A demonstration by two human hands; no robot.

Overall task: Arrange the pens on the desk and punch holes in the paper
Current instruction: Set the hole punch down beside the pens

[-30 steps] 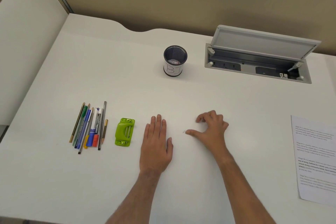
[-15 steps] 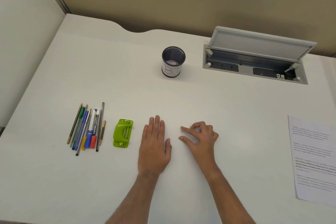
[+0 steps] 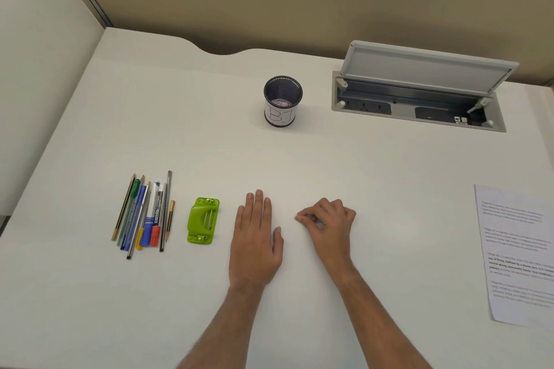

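Note:
Several pens and pencils (image 3: 144, 213) lie side by side at the left of the white desk (image 3: 180, 135). A green hole punch (image 3: 203, 220) sits just to their right. The printed paper (image 3: 518, 252) lies at the desk's right edge, partly out of view. My left hand (image 3: 256, 243) rests flat on the desk, fingers straight, right of the punch. My right hand (image 3: 326, 225) is beside it with curled fingers, thumb and fingertips pinched together on a tiny white scrap that is barely visible.
A black mesh pen cup (image 3: 282, 102) with a white label stands upright at the back middle, with no pens in it. A grey cable box (image 3: 419, 99) with its lid raised is set into the desk at the back right. A tan partition wall runs behind.
My right hand slid left toward a tiny white scrap on the desk and its spread fingers curled into a pinch over it. The left hand stayed flat.

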